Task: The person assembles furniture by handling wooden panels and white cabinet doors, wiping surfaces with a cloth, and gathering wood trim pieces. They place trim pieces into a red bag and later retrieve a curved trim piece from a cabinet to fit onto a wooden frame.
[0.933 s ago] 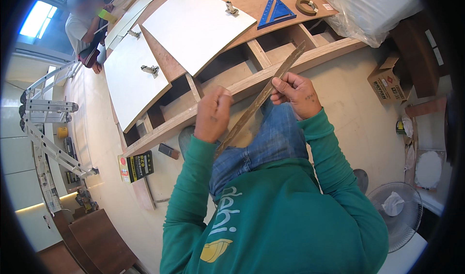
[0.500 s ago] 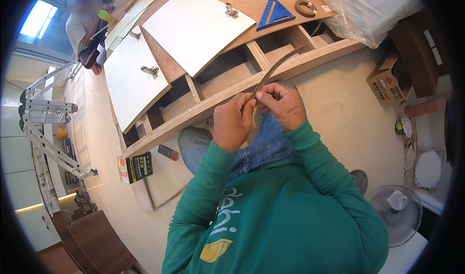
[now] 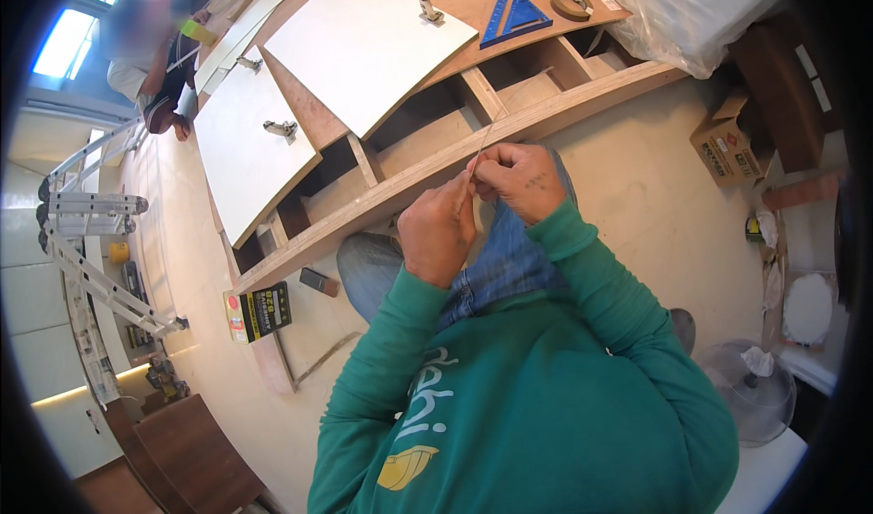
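Observation:
Between both hands, at the bench's front edge, I hold a thin brown strip of edge banding. It is turned nearly edge-on, and its free end rises over the wooden bench frame. My left hand pinches its lower part with thumb and fingers. Close against it, my right hand is closed on the strip just above. Beyond lie two white panels with metal hinges on them. A blue triangular square and a roll of brown banding lie on the plywood top.
Another person is at the far left of the bench. A stepladder stands left. A tin and a small dark block sit on the floor. On the right are a cardboard box and a fan.
The strip has turned from showing its broad brown face to a thin edge. My hands shifted slightly, still pinching it. The other person has leaned forward and down.

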### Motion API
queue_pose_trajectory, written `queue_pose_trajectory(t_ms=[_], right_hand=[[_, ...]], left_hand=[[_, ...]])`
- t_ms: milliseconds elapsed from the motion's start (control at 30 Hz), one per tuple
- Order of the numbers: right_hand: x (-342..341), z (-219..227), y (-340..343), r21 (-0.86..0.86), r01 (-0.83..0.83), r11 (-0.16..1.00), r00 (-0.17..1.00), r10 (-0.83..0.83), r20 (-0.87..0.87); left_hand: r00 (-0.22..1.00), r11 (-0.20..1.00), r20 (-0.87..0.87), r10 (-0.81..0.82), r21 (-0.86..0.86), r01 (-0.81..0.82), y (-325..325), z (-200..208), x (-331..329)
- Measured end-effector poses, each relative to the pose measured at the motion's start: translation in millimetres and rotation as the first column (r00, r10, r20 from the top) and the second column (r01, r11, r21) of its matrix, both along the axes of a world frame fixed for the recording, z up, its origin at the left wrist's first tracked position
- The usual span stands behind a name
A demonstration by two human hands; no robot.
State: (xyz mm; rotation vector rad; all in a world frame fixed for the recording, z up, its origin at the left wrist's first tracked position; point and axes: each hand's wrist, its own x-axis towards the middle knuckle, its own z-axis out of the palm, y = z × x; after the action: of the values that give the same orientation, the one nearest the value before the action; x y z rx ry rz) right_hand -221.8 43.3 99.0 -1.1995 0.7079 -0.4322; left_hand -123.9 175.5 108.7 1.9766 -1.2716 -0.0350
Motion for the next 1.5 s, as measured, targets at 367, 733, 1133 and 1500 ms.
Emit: queue_pose_trajectory(t_ms=[367, 733, 1133, 1500], right_hand=[[3.3, -9.9, 12.6, 0.012, 0.043, 0.999, 0.996, -0.044, 0.079], [-1.0, -8.0, 9.4, -0.054, -0.007, 0.999, 0.998, 0.011, 0.058], [-7.6, -18.6, 8.7, -0.294, -0.091, 0.951, 0.991, 0.057, -0.119], [-6.5, -8.1, 28.6, -0.766, 0.050, 0.640, 0.975, -0.198, -0.102]], left_hand=[[0.784, 0.990, -0.606, 0.134, 0.046, -0.133, 0.8, -0.4, 14.5], [0.964, 0.996, -0.251, 0.087, -0.012, -0.093, 0.4, -2.3, 2.7], [0.998, 0.996, 0.044, 0.052, 0.071, -0.055, 12.9, -19.8, -9.4], [0.998, 0.992, -0.030, 0.049, 0.118, -0.045, 13.5, -12.3, -14.3]])
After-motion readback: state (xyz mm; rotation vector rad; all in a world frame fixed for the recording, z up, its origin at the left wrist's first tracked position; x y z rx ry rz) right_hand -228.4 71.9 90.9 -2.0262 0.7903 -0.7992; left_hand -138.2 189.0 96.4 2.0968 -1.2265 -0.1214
